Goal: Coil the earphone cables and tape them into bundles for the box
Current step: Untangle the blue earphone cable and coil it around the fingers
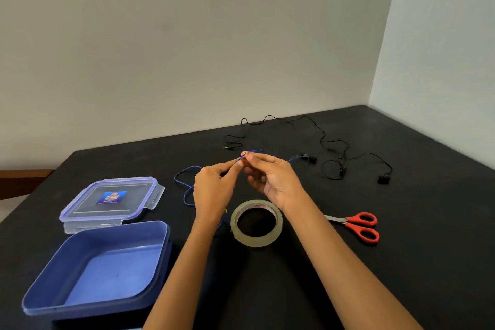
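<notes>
One box [112, 276], one tape roll [257, 240], two hands [214, 187] [273, 182] pinching blue cable [190, 167].

Both forearms bare, entering from near edge of tabletop, converging toward its middle. Left hand [214, 190]: thumb side up, wrist straight, thumb and index pinching thin blue cable [242, 157], other fingers curled under. Right hand [273, 179]: palm turned toward left hand, thumb and index tips pinching same cable, remaining fingers loosely curled below. Fingertips [247, 156] of both hands meeting, raised above tabletop. Right forearm reaching in from near right corner.
</notes>
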